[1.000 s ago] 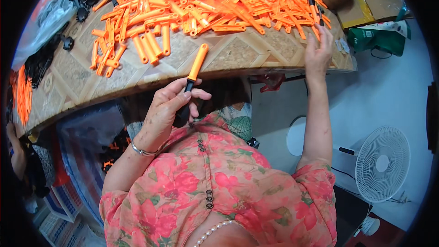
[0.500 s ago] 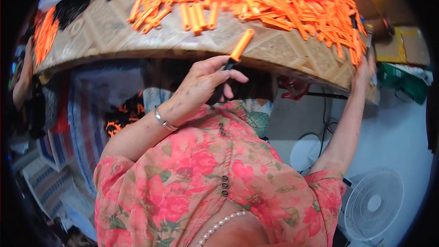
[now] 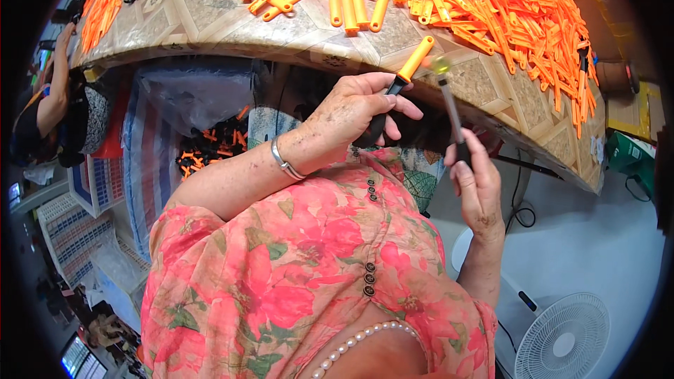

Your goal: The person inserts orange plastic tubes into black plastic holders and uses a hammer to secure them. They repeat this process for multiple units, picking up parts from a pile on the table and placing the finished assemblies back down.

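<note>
**Gripping an orange-and-black piece [image 3: 413,64] and a slim tool [image 3: 451,109]**

Holding the piece by its black part in the closed left hand [image 3: 358,109], with the orange end jutting free of the grasp. Clasping the tool by its black grip in the right hand [image 3: 479,181], with its blurred yellowish head just right of that orange end. Facing, beyond both hands, orange pieces [image 3: 526,28] heaped on a table [image 3: 203,10].

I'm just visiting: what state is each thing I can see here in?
Left hand: closed around a piece
Black-and-orange piece: held tilted, orange end up
Right hand: gripping a tool
Black-handled tool: held head up, head blurred
Orange pieces: loose, heaped on the table
Bracelet: worn on the left wrist
Fan: cannot tell whether it is spinning
</note>
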The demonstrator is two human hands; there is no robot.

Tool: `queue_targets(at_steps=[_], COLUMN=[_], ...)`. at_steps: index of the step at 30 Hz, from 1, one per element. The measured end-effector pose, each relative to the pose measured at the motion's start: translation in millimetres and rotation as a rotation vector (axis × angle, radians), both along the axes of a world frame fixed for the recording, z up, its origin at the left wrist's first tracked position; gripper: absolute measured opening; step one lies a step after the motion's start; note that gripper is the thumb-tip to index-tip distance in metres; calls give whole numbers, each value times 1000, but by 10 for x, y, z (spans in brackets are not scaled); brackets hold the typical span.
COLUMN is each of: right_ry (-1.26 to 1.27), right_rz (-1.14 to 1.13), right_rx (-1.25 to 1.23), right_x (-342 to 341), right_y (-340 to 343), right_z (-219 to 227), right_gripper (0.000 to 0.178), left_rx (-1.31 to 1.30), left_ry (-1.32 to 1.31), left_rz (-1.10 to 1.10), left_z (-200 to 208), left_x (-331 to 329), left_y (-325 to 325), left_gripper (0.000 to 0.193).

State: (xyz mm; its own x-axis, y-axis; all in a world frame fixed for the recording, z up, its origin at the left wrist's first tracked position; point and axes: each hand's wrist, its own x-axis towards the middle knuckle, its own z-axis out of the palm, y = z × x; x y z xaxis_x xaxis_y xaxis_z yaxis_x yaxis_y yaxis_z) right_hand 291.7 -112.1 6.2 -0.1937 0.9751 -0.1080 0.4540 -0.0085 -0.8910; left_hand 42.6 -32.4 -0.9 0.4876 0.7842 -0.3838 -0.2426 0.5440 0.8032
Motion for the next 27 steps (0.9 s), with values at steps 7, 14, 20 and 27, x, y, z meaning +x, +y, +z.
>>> queue_targets(at_steps=[7,14,20,27], right_ry=[-166,-217,-291,-348], right_rz=[-26,29,65,98], right_rx=[35,430,387,394], right_x=[-24,-129,-125,-150], right_y=[72,144,205,152], right_z=[19,-53,85,6], right_gripper=[44,51,59,66], left_rx=[2,-13,-14,-41], left_ry=[53,91,95,88], left_rz=[-1,-7,15,19], left_z=[41,44,62,12], left_x=[-4,13,11,4], left_y=[-4,26,32,65], left_gripper=[33,33,32,30])
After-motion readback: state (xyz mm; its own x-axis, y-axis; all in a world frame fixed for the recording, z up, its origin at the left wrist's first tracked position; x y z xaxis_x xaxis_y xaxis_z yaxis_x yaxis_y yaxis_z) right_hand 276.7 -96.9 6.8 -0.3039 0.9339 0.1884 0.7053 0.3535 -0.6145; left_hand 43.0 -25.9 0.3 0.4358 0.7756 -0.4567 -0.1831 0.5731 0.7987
